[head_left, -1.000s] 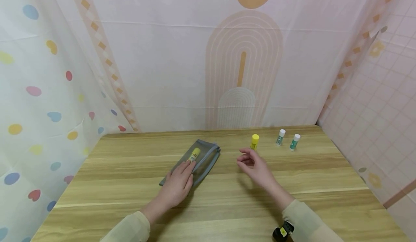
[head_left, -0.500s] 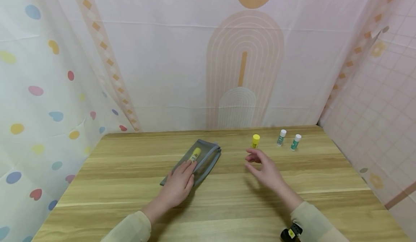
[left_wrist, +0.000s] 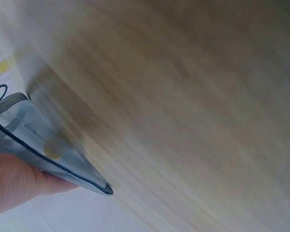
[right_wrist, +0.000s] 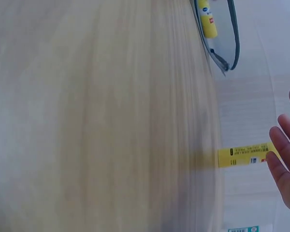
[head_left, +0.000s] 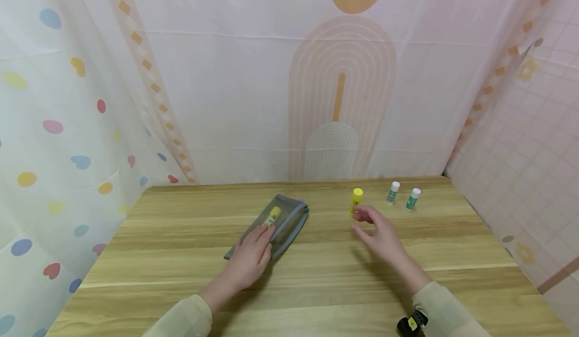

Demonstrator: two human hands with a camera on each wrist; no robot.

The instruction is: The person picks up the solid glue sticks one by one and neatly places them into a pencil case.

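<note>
Left hand [head_left: 246, 256] flat on pouch [head_left: 289, 220], pinning it; right hand [head_left: 380, 234] open, fingers at upright glue stick [head_left: 356, 200]: grip low, lift straight

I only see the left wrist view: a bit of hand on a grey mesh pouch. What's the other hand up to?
Observer: The right hand is open, its fingertips close to a yellow glue stick standing upright on the table; whether they touch it, I cannot tell.
Operator: Is that the only stick out there?
Observer: No. Two green-and-white sticks stand farther right, apart from each other.
Operator: Something yellowish is blurred inside my pouch. What is it?
Observer: Another yellow stick, lying inside the grey mesh pouch. The left hand rests flat on the pouch's near end.
</note>
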